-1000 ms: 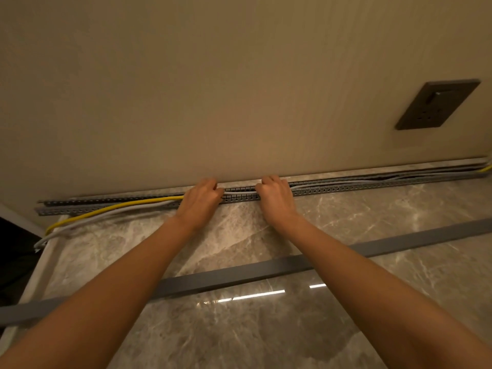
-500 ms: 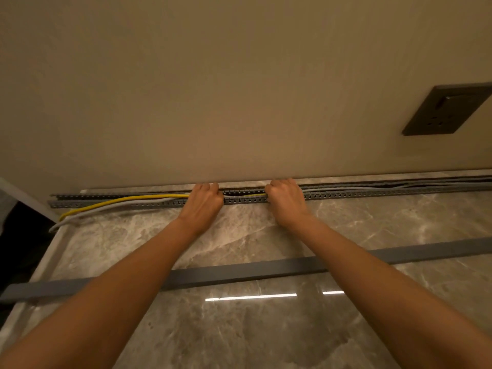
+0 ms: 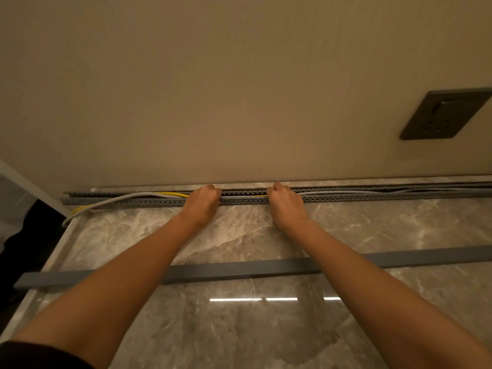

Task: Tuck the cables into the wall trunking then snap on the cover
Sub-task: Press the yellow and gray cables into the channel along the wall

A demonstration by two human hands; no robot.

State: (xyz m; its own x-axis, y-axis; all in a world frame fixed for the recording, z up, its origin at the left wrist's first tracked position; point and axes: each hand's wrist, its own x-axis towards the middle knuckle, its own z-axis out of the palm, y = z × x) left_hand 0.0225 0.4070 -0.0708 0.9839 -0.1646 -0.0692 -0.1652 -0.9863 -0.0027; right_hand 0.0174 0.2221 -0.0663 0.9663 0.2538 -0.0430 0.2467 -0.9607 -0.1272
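Observation:
A long grey slotted trunking (image 3: 346, 196) runs along the foot of the beige wall, its top uncovered. A yellow cable (image 3: 170, 194) and a grey cable (image 3: 125, 198) lie partly in it and spill out over its front wall at the left end. My left hand (image 3: 201, 205) and my right hand (image 3: 286, 205) rest on the trunking side by side, fingers curled down into the channel onto the cables. The fingertips are hidden inside. The grey trunking cover (image 3: 239, 270) lies loose on the marble surface, under my forearms.
The polished marble surface (image 3: 239, 230) ends at a raised edge on the left (image 3: 53, 251), with a dark gap beyond it. A dark wall socket (image 3: 442, 114) sits on the wall at the upper right.
The yellow and grey cables left of my left hand have gone further into the trunking. My hands have moved slightly apart, and the view has shifted left.

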